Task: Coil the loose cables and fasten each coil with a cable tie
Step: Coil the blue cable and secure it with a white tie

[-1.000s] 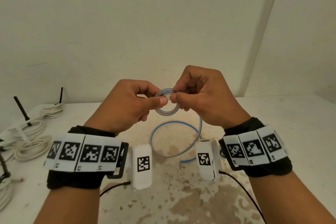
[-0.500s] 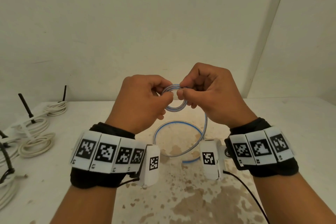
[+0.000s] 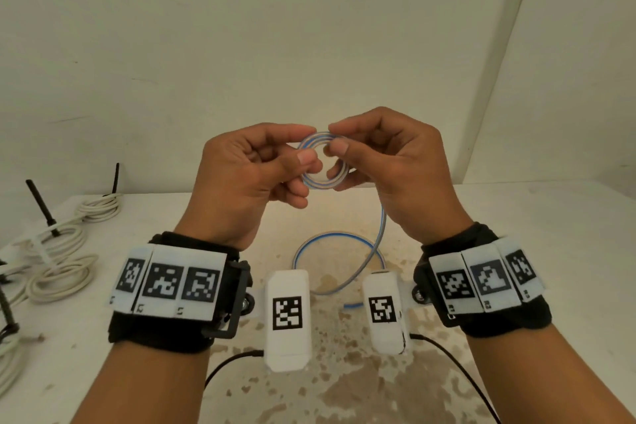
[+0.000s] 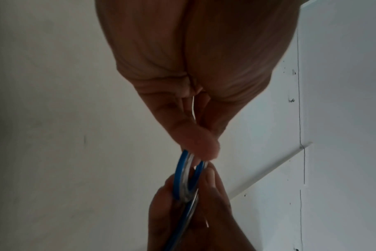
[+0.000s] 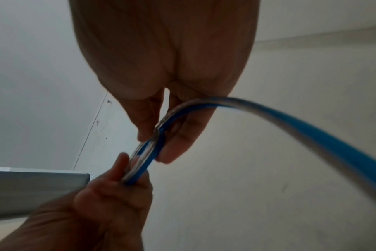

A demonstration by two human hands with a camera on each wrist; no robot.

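Note:
A thin blue-and-clear cable is wound into a small coil [image 3: 321, 184] held up in front of me above the table. My left hand [image 3: 303, 157] pinches the coil's left side between thumb and fingers. My right hand [image 3: 335, 144] pinches its top right edge. In the left wrist view the coil [image 4: 188, 176] shows edge-on between both hands; in the right wrist view the coil [image 5: 144, 159] does too. The cable's loose length [image 3: 380, 227] hangs from the coil and forms a wide loop [image 3: 339, 263] on the table. No cable tie shows in either hand.
Several white cable coils [image 3: 62, 274] with black ties [image 3: 41, 208] lie along the table's left edge. The white table [image 3: 550, 251] is brown-stained near me. Black wires [image 3: 457, 368] trail from the wrist cameras. A plain wall stands close behind.
Both hands have lifted the coil higher and slightly to the right. The right thumb and finger have shifted to the coil's top edge, and the left wrist has turned back outward.

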